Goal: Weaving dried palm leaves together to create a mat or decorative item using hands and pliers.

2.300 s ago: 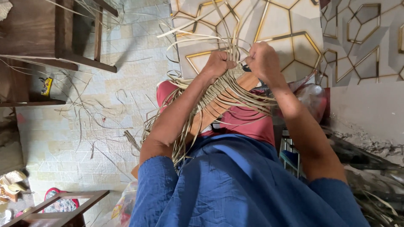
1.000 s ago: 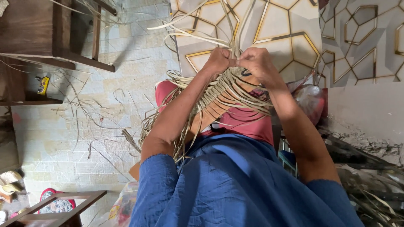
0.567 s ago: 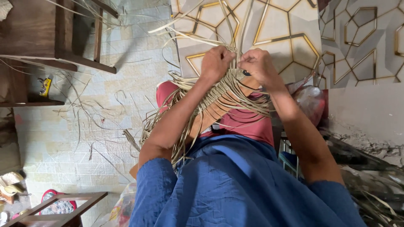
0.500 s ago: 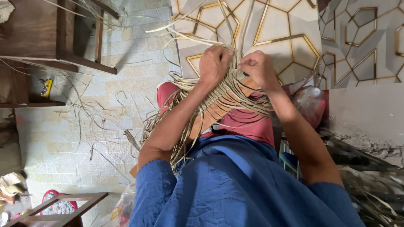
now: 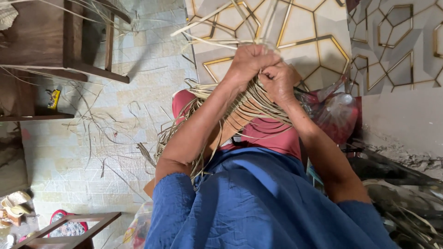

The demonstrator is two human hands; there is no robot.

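Both hands are bunched up tight together, the left hand (image 5: 249,62) and right hand (image 5: 278,82) each with its grip pinching the pale dried woven leaf strips (image 5: 240,108). Loose ends fan out above the grip, and the plaited part runs down below it over the red-clothed lap (image 5: 270,133).

Seen from above, the left hand (image 5: 249,62) and the right hand (image 5: 278,80) press together, both closed around pale straw strips (image 5: 217,34) at the top of a half-woven mat (image 5: 240,108) lying on a wooden board (image 5: 230,124) across the lap. Loose strips trail over the tiled floor (image 5: 138,69). A dark wooden bench (image 5: 55,41) stands at upper left, a plastic bag (image 5: 339,113) just right of the wrists.
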